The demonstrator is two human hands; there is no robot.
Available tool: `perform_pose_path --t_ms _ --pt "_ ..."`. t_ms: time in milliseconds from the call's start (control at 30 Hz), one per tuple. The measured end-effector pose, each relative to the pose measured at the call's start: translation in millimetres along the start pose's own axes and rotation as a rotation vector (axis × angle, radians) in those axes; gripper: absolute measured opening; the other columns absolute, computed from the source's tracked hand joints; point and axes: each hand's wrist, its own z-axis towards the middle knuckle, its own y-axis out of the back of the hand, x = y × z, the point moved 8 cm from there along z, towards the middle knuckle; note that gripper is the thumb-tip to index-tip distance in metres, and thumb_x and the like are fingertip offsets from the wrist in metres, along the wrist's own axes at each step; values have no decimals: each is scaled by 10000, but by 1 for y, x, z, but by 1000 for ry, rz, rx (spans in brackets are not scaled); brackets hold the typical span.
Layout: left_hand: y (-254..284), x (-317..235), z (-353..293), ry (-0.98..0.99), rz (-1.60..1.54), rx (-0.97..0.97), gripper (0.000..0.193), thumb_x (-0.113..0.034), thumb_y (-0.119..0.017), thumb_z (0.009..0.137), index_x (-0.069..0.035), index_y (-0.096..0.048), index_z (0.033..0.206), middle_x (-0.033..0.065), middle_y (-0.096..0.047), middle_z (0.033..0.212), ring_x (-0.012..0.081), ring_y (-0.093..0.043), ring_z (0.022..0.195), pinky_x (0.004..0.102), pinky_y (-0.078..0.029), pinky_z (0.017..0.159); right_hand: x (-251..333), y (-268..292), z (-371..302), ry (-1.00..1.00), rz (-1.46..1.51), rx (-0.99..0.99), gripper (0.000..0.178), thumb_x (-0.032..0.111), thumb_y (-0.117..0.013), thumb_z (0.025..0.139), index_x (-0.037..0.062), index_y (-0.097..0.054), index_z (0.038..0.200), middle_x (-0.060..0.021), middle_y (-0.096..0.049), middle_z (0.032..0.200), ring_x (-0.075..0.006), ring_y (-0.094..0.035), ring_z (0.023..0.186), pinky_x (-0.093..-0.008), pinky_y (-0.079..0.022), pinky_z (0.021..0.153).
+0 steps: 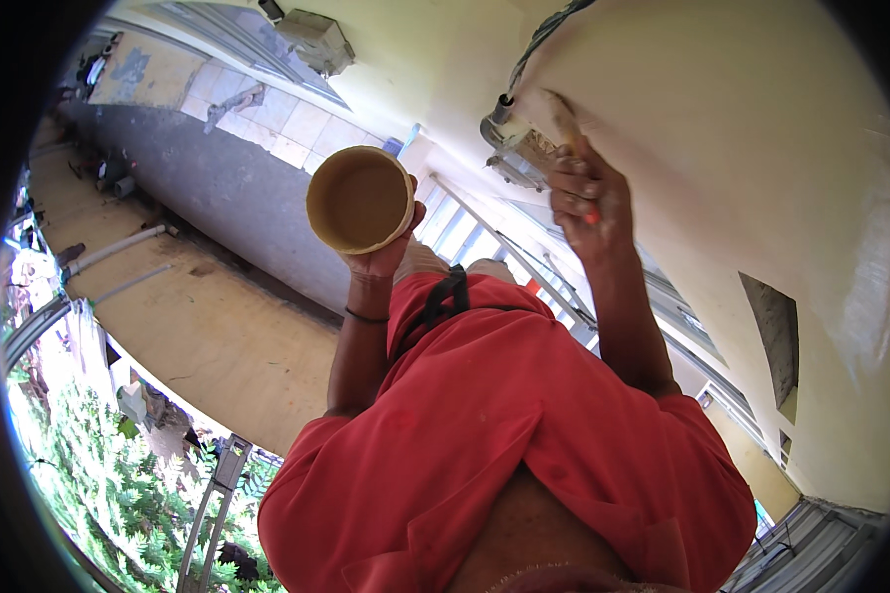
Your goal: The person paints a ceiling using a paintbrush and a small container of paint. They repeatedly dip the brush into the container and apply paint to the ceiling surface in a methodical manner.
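My left hand (pixel 388 255) is closed around the side and underside of a round cream-coloured tub (pixel 318 219). Its open top faces me, and a smooth beige-brown content, like paint, shows inside. Most of the left fingers are hidden behind the tub. Raised at the right, my right hand (pixel 593 196) grips a paintbrush (pixel 565 119) with its fingers curled round the handle. An orange-red bit of the handle shows below the fingers. The pale bristles are at the cream wall (pixel 722 148), beside an electrical box (pixel 524 158); whether they touch the wall I cannot tell.
A grey conduit end (pixel 501 111) with dark twisted cables (pixel 539 44) stands out from the wall. Another box (pixel 316 42) is mounted farther left. A dark rectangular opening (pixel 773 331) is at right. Tan ledge (pixel 218 336), pipe (pixel 119 247) and green plants (pixel 119 474) lie left.
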Motion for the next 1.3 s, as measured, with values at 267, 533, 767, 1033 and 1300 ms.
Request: perform_pose_path --t_ms 267,533,767,1033,1300 --pt "3 6 4 26 77 -3 745 -611 -723 964 -195 -553 1558 172 -559 1556 463 -488 1453 628 -475 1063 15 -108 -110 198 -167 246 449 391 -362 1216 0 -582 1204 -42 -562 793 -110 -497 460 -302 -420 349" --pt "-4 20 5 99 57 30 696 -540 -741 981 -180 -560 1549 184 -525 1575 449 -417 1515 658 -442 1162 -46 56 -46 7 -311 -328 332 391 -550 1152 80 -538 1038 16 -552 736 -73 -461 483 -258 -377 447" --pt "-12 31 4 163 106 8 683 -538 -731 988 -183 -562 1547 177 -532 1569 448 -413 1525 660 -444 1164 16 -4 -59 76 15 -57 340 368 -519 1174 43 -562 1087 11 -557 753 -63 -490 514 -241 -415 436" --pt "-6 58 8 221 82 -36 740 -566 -757 955 -186 -550 1555 178 -535 1569 442 -441 1490 651 -462 1136 48 -140 -204 430 -350 397 457 390 -317 1218 -8 -538 1169 -64 -551 774 -123 -469 418 -263 -428 363" --pt "-4 66 5 243 161 -20 720 -538 -774 955 -178 -564 1542 184 -531 1577 439 -439 1480 618 -493 1091 -31 95 -108 139 -359 -429 373 439 -587 1141 77 -578 1048 36 -532 713 -60 -448 438 -241 -391 391"
